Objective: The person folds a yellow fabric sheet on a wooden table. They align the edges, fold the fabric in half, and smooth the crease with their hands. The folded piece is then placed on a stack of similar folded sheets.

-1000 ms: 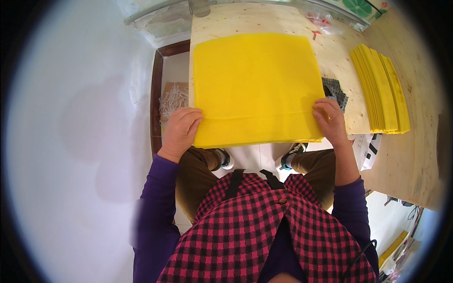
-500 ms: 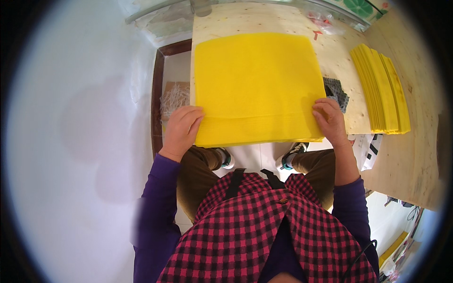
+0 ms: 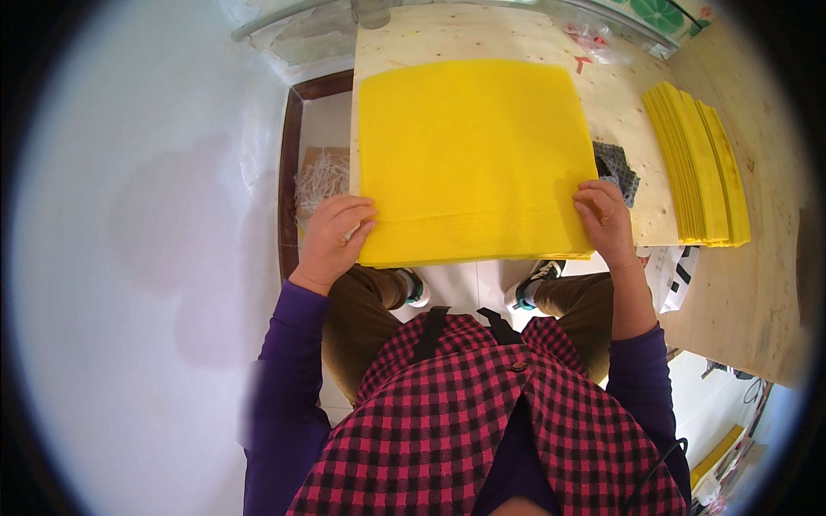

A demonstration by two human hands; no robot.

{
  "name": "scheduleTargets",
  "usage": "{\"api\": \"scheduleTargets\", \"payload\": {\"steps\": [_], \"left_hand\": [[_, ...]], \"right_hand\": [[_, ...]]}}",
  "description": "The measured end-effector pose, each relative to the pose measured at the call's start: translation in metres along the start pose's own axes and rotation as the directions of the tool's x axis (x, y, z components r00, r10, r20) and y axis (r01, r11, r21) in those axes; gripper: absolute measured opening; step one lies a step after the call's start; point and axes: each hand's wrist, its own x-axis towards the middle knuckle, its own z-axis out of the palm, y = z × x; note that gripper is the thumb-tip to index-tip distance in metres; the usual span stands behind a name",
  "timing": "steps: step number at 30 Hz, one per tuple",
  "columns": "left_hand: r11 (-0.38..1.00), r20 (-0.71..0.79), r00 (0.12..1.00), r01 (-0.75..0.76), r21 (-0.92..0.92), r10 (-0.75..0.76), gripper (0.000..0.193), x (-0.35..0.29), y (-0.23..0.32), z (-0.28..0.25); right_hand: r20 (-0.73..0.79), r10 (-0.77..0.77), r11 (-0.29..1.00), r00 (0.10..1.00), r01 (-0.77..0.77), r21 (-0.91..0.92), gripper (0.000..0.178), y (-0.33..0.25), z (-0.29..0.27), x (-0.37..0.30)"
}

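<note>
A pile of square yellow fabric sheets [image 3: 473,155] lies flat in front of me, its layered near edge reaching past the tabletop. My left hand [image 3: 334,239] pinches the pile's near left corner, fingertips on top and the thumb curled beside them. At the near right side, my right hand [image 3: 606,224] is closed on the edge, fingers bent and the thumb against the fabric. How many layers each hand holds is hidden.
Folded yellow fabric bundles [image 3: 695,168] stand at the right of the plywood table [image 3: 456,34]. A grey textured cloth [image 3: 619,172] sticks out beside the pile. Clear plastic bags [image 3: 598,41] lie at the far right. Left is a white wall [image 3: 155,258]; a box of shredded paper [image 3: 323,179] sits low.
Very little differs: a small gap has opened between my left thumb and fingers at the corner. My right hand and the yellow pile stay about the same.
</note>
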Motion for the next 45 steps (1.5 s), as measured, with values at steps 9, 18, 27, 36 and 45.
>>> {"api": "scheduleTargets", "payload": {"steps": [9,18,27,36,45], "left_hand": [[1.0,0.038,0.999,-0.018,-0.007,0.018,0.018,0.002,-0.003,-0.001],[0.997,0.006,0.999,-0.054,0.047,0.054,0.015,0.006,0.001,-0.001],[1.0,-0.032,0.999,-0.013,0.007,0.014,0.015,0.01,0.011,-0.008],[1.0,-0.018,1.0,-0.024,0.015,0.025,0.016,0.001,0.006,-0.004],[1.0,-0.037,0.999,0.017,0.002,-0.017,0.016,0.001,0.002,-0.001]], "right_hand": [[0.004,0.018,1.0,1.0,-0.018,0.003,0.014,-0.002,-0.001,0.0],[-0.01,-0.013,1.0,1.0,0.013,-0.008,0.015,-0.002,-0.003,0.0],[-0.031,-0.116,0.993,0.993,0.117,0.027,0.024,-0.037,0.002,0.007],[0.098,-0.195,0.976,0.976,0.182,0.122,0.024,-0.073,0.034,0.022],[0.114,-0.218,0.974,0.969,0.209,0.085,0.022,-0.08,0.042,0.027]]}}
